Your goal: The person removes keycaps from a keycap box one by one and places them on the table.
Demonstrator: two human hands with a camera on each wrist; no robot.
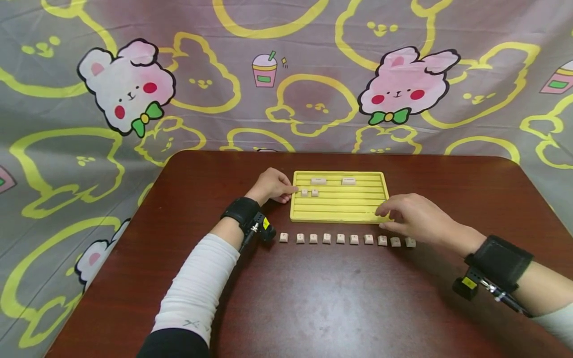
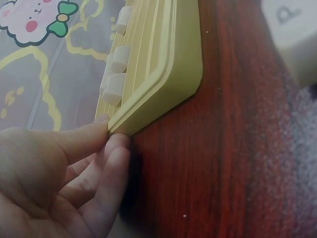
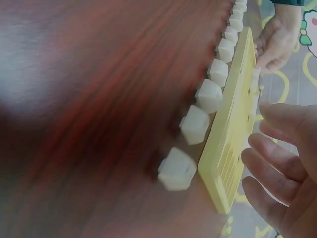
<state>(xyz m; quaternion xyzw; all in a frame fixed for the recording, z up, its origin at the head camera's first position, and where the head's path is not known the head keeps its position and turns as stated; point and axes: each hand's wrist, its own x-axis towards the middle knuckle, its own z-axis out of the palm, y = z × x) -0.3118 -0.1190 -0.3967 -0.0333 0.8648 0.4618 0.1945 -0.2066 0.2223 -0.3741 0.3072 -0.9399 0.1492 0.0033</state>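
Note:
My left hand (image 1: 274,186) pinches the left edge of a yellow ridged tray (image 1: 340,215) between thumb and fingers, as the left wrist view shows closely. On the tray, two wide keycaps (image 1: 319,181) sit along the top ridge, and two small keycaps (image 1: 315,193) sit below them at the left. Over the tray's front right corner hovers my right hand (image 1: 414,216), its fingers loosely bent with nothing held. A row of several pale keycaps (image 1: 327,238) lies on the table in front of the tray; the rightmost ones are just below my right hand.
The brown wooden table (image 1: 349,298) has rounded far corners. Behind it hangs a patterned cloth (image 1: 304,59) with cartoon animals. Each wrist wears a black strap with a small camera (image 1: 267,227).

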